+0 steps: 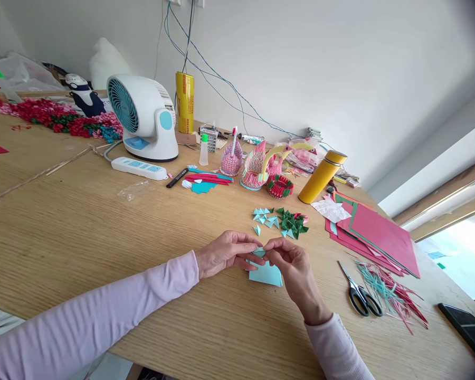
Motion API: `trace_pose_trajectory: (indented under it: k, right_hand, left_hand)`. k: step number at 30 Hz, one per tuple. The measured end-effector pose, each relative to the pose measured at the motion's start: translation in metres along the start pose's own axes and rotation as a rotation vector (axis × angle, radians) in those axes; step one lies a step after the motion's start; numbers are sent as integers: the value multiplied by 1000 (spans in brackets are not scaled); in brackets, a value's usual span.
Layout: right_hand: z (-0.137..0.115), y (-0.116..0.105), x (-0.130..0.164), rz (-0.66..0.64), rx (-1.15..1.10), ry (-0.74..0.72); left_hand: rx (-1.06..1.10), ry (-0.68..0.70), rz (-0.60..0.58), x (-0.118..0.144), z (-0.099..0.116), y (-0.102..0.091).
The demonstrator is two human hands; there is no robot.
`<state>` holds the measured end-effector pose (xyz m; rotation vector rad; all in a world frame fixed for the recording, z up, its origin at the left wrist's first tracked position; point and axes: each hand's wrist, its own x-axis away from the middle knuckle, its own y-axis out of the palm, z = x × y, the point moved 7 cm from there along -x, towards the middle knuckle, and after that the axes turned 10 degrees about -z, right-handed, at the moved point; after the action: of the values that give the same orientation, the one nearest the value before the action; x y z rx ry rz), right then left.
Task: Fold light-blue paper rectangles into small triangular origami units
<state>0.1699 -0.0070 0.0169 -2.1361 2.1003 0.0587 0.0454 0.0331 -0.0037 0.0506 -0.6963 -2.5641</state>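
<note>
Between the fingertips of my left hand (225,254) and my right hand (288,264) is a small folded piece of light blue paper (258,252). Both hands are closed in a pinch on it. Directly beneath them lie light blue paper sheets (266,275), partly covered by my fingers. Just beyond my hands are several small light blue folded triangles (266,217), with dark green folded triangles (293,221) piled beside them.
Scissors (362,296), paper strips (393,293) and a phone (465,324) lie at right, below red and green paper sheets (383,232). Farther back stand a yellow bottle (321,178), folded-paper swans (257,169), a power strip (139,168) and a white fan (148,116).
</note>
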Motion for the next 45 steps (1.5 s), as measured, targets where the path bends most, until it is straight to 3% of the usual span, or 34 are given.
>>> trace_pose_trajectory:
  k: [5, 13, 18, 28, 35, 45]
  right_hand:
    - [-10, 4, 1, -16, 223, -75]
    - [-9, 4, 2, -11, 7, -36]
    - [-5, 0, 1, 38, 44, -14]
    - [-1, -1, 2, 90, 5, 16]
    - [1, 2, 4, 118, -140, 57]
    - [-3, 4, 3, 44, -132, 76]
  left_hand:
    - [-41, 34, 42, -1, -3, -6]
    - [-213, 67, 68, -1, 5, -3]
    - [-317, 103, 64, -1, 8, 0]
    - [-933, 295, 261, 8, 26, 5]
    - [-1201, 429, 169, 12, 29, 12]
    - [-1541, 496, 81, 17, 33, 18]
